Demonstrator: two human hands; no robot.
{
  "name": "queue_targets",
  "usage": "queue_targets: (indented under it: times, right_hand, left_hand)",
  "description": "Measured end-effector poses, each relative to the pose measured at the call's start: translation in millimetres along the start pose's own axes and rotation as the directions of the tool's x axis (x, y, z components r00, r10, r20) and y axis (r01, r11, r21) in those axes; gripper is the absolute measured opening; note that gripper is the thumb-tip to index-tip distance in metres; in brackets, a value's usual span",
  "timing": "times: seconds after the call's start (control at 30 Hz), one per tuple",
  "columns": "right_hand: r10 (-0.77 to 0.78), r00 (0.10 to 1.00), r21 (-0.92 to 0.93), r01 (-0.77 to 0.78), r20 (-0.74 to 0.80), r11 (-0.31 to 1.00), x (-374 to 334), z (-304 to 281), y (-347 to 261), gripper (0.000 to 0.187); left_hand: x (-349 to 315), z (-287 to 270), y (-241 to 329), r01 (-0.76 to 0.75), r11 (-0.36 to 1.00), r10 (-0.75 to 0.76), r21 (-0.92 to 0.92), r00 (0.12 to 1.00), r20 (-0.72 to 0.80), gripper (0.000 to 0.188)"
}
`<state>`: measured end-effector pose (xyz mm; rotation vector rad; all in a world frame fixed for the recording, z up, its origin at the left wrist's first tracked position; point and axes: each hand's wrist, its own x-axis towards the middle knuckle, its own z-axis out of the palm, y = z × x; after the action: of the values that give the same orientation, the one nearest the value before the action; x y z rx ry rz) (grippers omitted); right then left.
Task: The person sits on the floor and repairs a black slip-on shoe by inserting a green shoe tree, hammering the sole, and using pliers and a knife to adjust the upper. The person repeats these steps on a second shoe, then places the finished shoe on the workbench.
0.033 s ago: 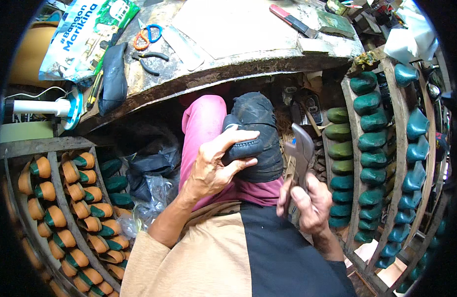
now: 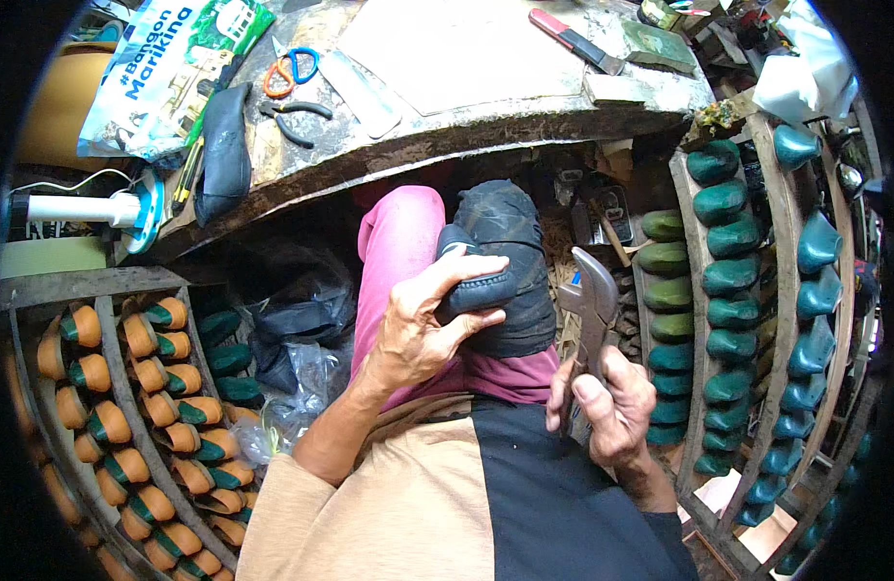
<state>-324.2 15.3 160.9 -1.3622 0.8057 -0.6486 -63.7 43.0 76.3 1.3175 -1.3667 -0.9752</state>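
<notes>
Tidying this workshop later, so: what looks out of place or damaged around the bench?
Nothing looks spilled or broken. The left hand holds a dark shoe on the lap; the right hand grips metal pincers. The workbench top is stained and scuffed, with orange-handled scissors and black pliers lying loose.

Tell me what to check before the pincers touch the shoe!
1. Left hand grips the dark shoe: ok.
2. Shoe rests on the lap, on the pink trouser leg: ok.
3. Right hand holds the metal pincers by the handles: ok.
4. Pincers apart from the shoe: ok.
5. Left fingers away from the pincer head: ok.
6. Pincer jaws open or shut: cannot tell.
</notes>
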Motion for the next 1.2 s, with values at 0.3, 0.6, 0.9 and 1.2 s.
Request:
queue_targets:
  times: [0.3, 0.6, 0.9, 1.2]
  right_hand:
    - [0.251, 0.968, -0.044, -0.25, 0.009, 0.967, 29, -12, -21, 0.027]
    - [0.108, 0.993, -0.451, -0.075, 0.048, 0.89, 25, -18, 25, 0.023]
    - [0.195, 0.863, -0.792, 0.31, 0.467, 0.526, -43, -17, 86, 0.026]
    - [0.214, 0.965, -0.867, 0.027, 0.153, 0.498, -14, -60, 104, 0.047]
  left_hand:
    - [-3, 7, -10, -0.048, 0.998, 0.049, 0.032, 0.998, -0.047, 0.053]
    - [-2, 12, -23, -0.04, 0.999, 0.039, -0.012, 0.995, -0.097, 0.052]
    - [14, 5, -64, -0.1, 0.992, 0.104, 0.072, 0.993, -0.059, 0.07]
    - [17, 6, -69, -0.037, 0.999, 0.042, 0.039, 0.991, -0.127, 0.062]
